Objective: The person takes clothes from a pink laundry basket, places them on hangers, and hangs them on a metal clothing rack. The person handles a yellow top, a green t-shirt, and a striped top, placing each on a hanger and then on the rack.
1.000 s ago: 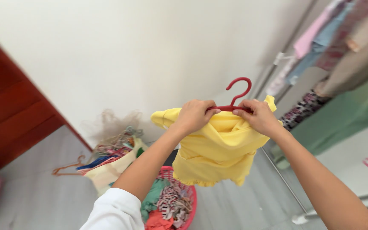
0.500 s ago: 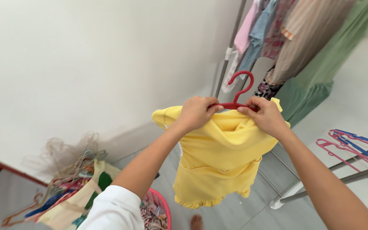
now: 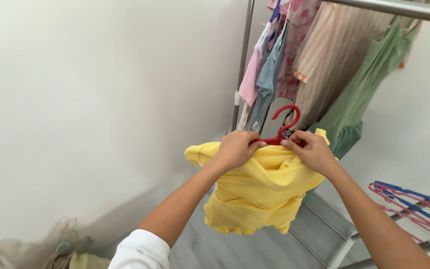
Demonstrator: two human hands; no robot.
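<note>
The metal clothes rack [image 3: 243, 60] carries the hanging clothes: its top bar runs toward 2 o'clock and its upright post stands at 12 o'clock. On the bar hang a pink garment [image 3: 251, 79], a light blue one [image 3: 267, 74], a striped one [image 3: 324, 60] and a green dress [image 3: 362, 94]. The grey floor [image 3: 255, 249] lies at 6 o'clock, and a heap of hangers and cloth [image 3: 60, 249] rests on it at 8 o'clock.

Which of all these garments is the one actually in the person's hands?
The yellow top on the red hanger, gripped by both the left hand and right hand; the others hang on the rail.
</note>
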